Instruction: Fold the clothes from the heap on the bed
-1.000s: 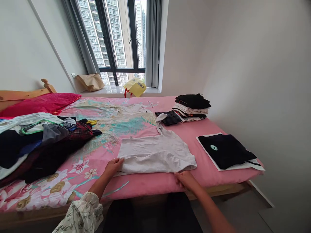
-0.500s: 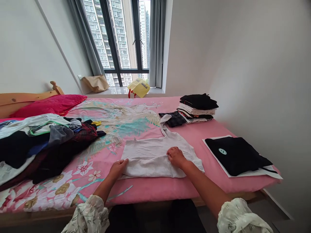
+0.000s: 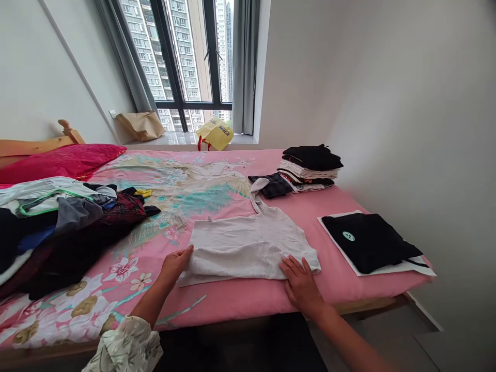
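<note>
A light grey long-sleeved shirt (image 3: 240, 237) lies partly folded near the front edge of the bed, one sleeve sticking up at its far side. At the shirt's left end, my left hand (image 3: 175, 266) is closed in a pinch on the hem. My right hand (image 3: 302, 284) rests on the near right part of the shirt, fingers stretched out and a little apart. Between the two hands a loose fold runs along the near side of the cloth.
On the left lies a heap of mixed clothes (image 3: 77, 222), with a red pillow (image 3: 65, 160) behind. A stack of folded clothes (image 3: 310, 165) stands at the back right. Nearer lies a folded black garment (image 3: 372, 243) on white cloth. A yellow bag (image 3: 217, 134) sits by the window.
My right hand has let go of the fold and moved right and nearer, now lying flatter on the shirt. The left hand keeps its pinch. The view has shifted slightly.
</note>
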Demonstrator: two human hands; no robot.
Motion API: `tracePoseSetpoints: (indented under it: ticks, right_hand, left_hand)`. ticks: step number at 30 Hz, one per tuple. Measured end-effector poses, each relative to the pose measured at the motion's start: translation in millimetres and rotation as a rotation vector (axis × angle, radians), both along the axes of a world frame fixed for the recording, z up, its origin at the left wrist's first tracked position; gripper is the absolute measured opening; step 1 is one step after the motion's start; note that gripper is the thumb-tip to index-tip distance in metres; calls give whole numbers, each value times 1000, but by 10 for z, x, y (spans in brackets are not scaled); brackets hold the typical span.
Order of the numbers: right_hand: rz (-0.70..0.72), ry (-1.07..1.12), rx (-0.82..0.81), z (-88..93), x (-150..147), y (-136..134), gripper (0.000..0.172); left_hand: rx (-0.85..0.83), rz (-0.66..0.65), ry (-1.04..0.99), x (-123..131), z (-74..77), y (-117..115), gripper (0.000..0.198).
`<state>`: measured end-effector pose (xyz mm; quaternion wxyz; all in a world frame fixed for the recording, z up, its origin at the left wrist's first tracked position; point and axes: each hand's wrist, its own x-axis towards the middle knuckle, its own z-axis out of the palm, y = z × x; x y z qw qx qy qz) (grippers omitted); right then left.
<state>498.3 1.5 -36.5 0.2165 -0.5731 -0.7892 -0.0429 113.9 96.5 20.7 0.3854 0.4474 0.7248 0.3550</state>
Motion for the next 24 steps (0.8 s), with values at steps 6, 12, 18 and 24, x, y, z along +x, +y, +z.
tracePoseSetpoints:
  ticks: [6,12,18,24]
  right_hand:
    - [-162,214,16,173,324,141,33]
    - [-368,453,-129,399,468,404,36]
    - [-512,480,-170,370,572,477,36]
    - [-193,412,159,448,218,222,24]
  left_hand:
    - [-27,-54,-70,242,391,128,43]
    - [46,-205,-210,633,1169,516,37]
    - [67,-248,-314,975,1736,730,74]
    - [140,-368,-336,1211,1915,839,63]
